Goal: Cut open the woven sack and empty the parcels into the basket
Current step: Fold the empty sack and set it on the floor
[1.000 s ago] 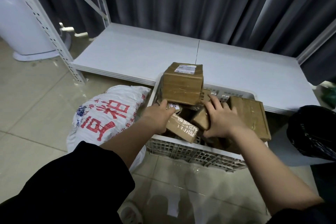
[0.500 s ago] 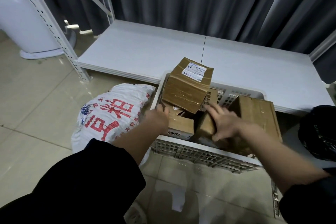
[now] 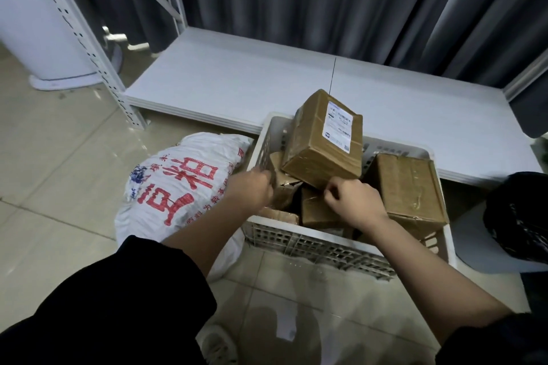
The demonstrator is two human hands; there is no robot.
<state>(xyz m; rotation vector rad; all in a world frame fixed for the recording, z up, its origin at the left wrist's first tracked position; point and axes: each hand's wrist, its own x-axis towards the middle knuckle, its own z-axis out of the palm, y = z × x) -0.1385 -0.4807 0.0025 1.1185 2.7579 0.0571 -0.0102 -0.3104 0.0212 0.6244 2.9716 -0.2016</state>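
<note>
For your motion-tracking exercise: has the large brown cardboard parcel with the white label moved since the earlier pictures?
Yes. The large brown cardboard parcel has tipped up onto its lower edge, its labelled face turning rightward, judged against the white plastic basket's rim.

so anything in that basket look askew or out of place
Yes: the labelled box sits tilted on one corner atop the other parcels, sticking up above the white basket's rim. The large flat box at the right also leans over the rim.

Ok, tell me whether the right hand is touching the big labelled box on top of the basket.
Touching. In the head view, the right hand's curled fingers meet the bottom near edge of the tilted labelled box, with no gap showing between them.
</note>
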